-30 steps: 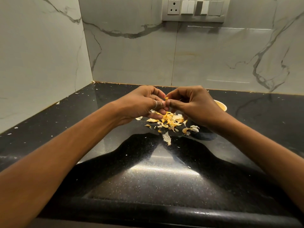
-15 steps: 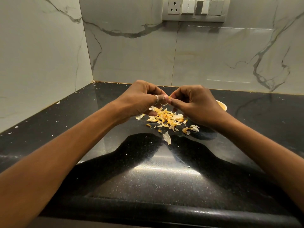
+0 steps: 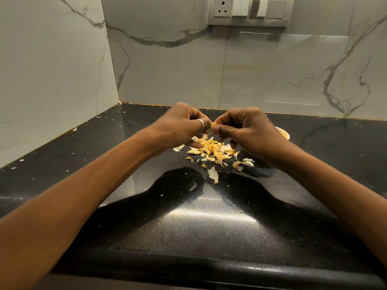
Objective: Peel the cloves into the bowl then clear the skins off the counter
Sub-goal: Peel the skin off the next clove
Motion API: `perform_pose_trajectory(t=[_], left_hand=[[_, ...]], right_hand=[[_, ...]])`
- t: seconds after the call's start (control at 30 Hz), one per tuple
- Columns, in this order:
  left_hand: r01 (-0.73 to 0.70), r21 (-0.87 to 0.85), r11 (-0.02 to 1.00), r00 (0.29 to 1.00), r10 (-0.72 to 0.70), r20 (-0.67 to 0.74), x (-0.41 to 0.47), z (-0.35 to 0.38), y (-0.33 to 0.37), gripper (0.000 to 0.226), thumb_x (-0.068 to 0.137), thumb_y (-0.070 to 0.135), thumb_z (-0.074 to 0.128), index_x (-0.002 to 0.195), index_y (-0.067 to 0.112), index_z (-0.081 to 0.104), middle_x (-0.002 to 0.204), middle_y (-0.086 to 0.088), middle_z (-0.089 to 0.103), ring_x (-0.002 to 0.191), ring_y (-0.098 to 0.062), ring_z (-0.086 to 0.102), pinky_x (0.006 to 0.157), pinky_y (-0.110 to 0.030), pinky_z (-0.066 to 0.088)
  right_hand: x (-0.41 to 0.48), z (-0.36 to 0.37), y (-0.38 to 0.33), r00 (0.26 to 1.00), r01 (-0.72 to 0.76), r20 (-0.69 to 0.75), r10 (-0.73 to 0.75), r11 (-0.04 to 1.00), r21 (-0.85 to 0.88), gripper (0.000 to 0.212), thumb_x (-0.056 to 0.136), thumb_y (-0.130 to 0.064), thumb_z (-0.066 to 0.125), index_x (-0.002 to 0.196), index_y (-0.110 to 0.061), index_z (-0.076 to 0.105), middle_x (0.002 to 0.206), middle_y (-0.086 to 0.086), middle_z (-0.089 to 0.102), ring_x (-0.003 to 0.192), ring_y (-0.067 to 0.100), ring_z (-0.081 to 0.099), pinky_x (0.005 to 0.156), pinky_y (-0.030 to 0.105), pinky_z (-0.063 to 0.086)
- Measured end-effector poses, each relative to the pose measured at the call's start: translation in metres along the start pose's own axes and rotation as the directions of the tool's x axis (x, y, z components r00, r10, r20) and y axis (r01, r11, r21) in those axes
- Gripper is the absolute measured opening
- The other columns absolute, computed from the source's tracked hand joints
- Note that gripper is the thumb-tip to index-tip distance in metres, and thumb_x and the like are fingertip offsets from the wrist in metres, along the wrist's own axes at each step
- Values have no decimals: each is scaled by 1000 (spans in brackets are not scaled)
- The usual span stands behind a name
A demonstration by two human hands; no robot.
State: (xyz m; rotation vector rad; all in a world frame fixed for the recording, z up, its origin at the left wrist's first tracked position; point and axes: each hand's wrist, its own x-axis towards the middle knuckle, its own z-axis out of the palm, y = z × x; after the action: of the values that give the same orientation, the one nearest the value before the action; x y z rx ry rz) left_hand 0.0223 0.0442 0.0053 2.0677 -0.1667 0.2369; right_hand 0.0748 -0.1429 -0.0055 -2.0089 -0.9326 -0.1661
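My left grip [image 3: 182, 127] and right grip [image 3: 250, 130], fingers curled, pinch a small yellowish clove [image 3: 214, 124] between them, above the papery pale-yellow skins [image 3: 211, 150] on the glossy black stone worktop [image 3: 188, 222]. Too hard a tug could flick it away. The round cream bowl [image 3: 284, 132] sits behind my right grip, its contents hidden.

Pile of thin yellow papery clove skins [image 3: 211, 150] on the black speckled stone worktop [image 3: 188, 227], centre. Left hand [image 3: 180, 126] and right hand [image 3: 249, 130] meet above the pile, pinching a small yellow clove [image 3: 214, 124] between them. Pale round bowl [image 3: 284, 132] behind the right hand, right of the pile. Grey rectangular switch plate [image 3: 247, 11] on the wall behind.
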Motion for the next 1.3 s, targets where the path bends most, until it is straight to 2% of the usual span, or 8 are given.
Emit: perform_pose_trajectory(t=[0.2,0.33,0.47,0.6,0.8,1.0,1.13,1.3], left_hand=[[14,-15,1000,1000,-14,-8,0,-2,0,14,100,14,57,99,5,68,90,-9,62,79,-12,59,60,-23,58],[16,-21,1000,1000,-16,-4,1,-3,0,14,100,15,58,97,4,67,90,-10,61,76,-10,59,63,-27,61],[17,-23,1000,1000,-18,-13,1,-5,0,16,101,16,57,94,5,67,86,-7,61,72,-8,59,68,-33,63],[40,-45,998,998,-41,-40,2,-6,0,18,101,16,56,93,5,67,85,-6,62,67,-7,60,64,-29,62],[56,4,998,994,-55,-90,5,-5,-2,21,101,16,55,93,5,72,77,-3,65,67,-8,60,60,-29,61],[29,-17,999,999,-29,-28,2,-1,1,18,99,17,59,94,7,74,87,-7,72,67,-8,61,57,-25,58],[25,-42,999,999,-26,-23,0,2,2,14,97,13,62,92,7,73,87,-8,71,67,-7,61,55,-24,57],[42,-84,996,999,-45,-28,0,3,-1,13,94,18,67,90,6,70,90,-12,67,70,-9,61,54,-25,57]], right_hand=[[-1,-3,-2,992,-127,27,124,959,252,13,91,-14,68,103,-8,71,89,5,75,74,7,68,59,20,53],[0,-4,-3,988,-156,30,154,937,314,15,91,-13,66,105,-7,69,95,7,75,75,6,69,57,19,51],[0,-6,-3,987,-153,8,158,936,316,16,93,-11,66,107,-4,68,97,9,74,76,7,69,57,18,51],[0,-12,-3,989,-126,-40,144,948,294,16,93,-11,65,107,-5,69,100,11,74,81,10,70,60,19,52],[0,-12,-4,992,-114,-24,126,952,283,17,94,-10,65,109,-4,68,101,12,75,82,11,71,60,20,53],[0,-10,-5,993,-94,-40,108,961,261,15,92,-11,66,106,-10,69,98,6,75,79,8,70,60,19,54],[-1,-5,-4,995,-77,-36,90,962,260,15,92,-10,66,107,-9,70,97,6,75,76,7,69,57,19,51],[-2,0,-4,999,-38,-23,43,982,185,15,92,-12,67,107,-11,70,95,6,73,76,7,69,58,20,54]])
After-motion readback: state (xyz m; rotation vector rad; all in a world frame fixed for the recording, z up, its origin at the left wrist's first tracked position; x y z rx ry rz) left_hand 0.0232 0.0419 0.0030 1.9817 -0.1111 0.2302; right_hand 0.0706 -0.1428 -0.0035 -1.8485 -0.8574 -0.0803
